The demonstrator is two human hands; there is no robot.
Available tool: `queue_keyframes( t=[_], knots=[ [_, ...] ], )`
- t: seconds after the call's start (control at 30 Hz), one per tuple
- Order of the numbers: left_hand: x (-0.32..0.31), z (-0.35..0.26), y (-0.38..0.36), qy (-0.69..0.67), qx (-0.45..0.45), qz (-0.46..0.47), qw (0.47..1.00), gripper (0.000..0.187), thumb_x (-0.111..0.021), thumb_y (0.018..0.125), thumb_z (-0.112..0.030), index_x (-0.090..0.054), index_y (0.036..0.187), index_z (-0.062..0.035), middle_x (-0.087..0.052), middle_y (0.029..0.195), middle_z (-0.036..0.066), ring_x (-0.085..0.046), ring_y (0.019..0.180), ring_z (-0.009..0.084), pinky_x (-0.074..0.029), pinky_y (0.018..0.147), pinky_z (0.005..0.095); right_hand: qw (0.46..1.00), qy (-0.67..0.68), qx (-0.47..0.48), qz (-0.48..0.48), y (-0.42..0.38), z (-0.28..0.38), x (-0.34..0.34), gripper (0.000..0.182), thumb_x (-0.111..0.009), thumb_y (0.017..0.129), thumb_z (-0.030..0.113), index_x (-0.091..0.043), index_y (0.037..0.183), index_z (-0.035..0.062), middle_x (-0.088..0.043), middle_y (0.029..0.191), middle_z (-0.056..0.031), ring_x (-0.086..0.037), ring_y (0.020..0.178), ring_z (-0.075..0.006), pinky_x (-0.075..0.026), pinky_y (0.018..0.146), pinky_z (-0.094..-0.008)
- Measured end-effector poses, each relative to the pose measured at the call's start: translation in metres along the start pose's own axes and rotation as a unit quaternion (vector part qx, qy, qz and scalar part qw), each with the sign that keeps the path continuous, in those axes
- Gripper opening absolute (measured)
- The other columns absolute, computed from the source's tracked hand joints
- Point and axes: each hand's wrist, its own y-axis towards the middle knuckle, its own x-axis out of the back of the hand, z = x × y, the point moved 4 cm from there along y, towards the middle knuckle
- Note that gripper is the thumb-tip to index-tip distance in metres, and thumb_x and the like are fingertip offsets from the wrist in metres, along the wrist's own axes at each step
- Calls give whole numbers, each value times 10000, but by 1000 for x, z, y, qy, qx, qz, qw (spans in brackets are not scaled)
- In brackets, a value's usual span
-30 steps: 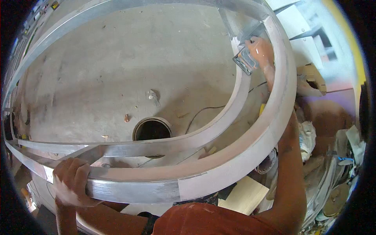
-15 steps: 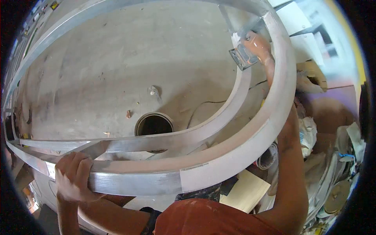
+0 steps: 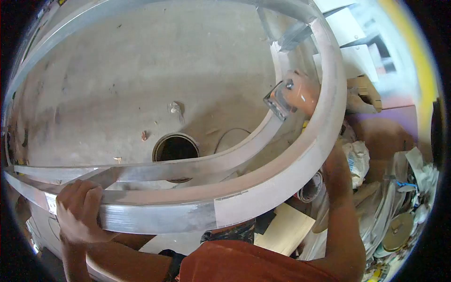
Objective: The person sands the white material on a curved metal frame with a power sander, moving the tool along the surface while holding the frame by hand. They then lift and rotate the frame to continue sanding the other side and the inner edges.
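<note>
A large curved metal frame point(image 3: 159, 217) made of two parallel bars arcs across the view. Its right part has a dull, pale pinkish surface, while the lower left is shiny. My left hand point(image 3: 80, 210) is wrapped round the outer bar at the lower left, beside a cross brace point(image 3: 96, 178). At the upper right, my right hand point(image 3: 303, 94) is closed on an orange and grey power sander point(image 3: 281, 101), reaching past the outer bar. The sander's flat pad rests against the inner bar point(image 3: 268, 134); the exact contact is partly hidden by the tool.
An open bucket point(image 3: 175, 149) stands on the concrete floor point(image 3: 117, 89) inside the curve, near a crumpled clear plastic piece point(image 3: 176, 110). At the right lie cardboard point(image 3: 364, 94), a white bag point(image 3: 357, 162), a can point(image 3: 311, 188), plastic sheeting point(image 3: 371, 211) and a pale board point(image 3: 285, 230).
My right hand has moved down along the inner bar with the sander, which has tilted. My left hand keeps its hold. The whole view has shifted slightly.
</note>
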Motion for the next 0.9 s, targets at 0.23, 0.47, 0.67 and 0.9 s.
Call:
queue_keyframes(
  t=[0.23, 0.47, 0.67, 0.9],
  knots=[
    [-1, 2, -2, 22, -1, -2, 1000, 552, -817, 560, -412, -578, 863, -16, -630, 808, 155, -639, 672, 333, -510, 620, 446, 997, 8, -17, -77, 72, -49, -8, 289, -711, 819, 286, -694, 1051, 115, -675, 1129, -154, -651, 996, -420, -525, 858, -486],
    [-3, 5, -5, 3, 0, 10, 1000, 505, -813, 574, -365, -571, 856, -23, -629, 794, 164, -646, 696, 338, -508, 627, 442, 993, 14, -96, -66, 116, -95, -22, 343, -685, 845, 320, -697, 1137, 141, -679, 1184, -162, -654, 1031, -406, -526, 885, -492],
    [-1, 1, 1, -15, 1, -14, 1000, 489, -820, 593, -365, -555, 835, -34, -613, 778, 143, -628, 670, 334, -495, 600, 433, 991, -25, -107, -81, 79, -56, -9, 345, -680, 848, 317, -694, 1147, 146, -678, 1190, -158, -653, 1038, -402, -526, 889, -492],
    [1, -3, 4, 3, -18, -16, 1000, 533, -834, 615, -397, -548, 880, -35, -603, 797, 146, -621, 676, 339, -488, 609, 440, 991, -47, -76, -103, 41, -31, -5, 349, -675, 851, 314, -691, 1159, 151, -677, 1196, -152, -651, 1048, -398, -525, 894, -493]
  ],
)
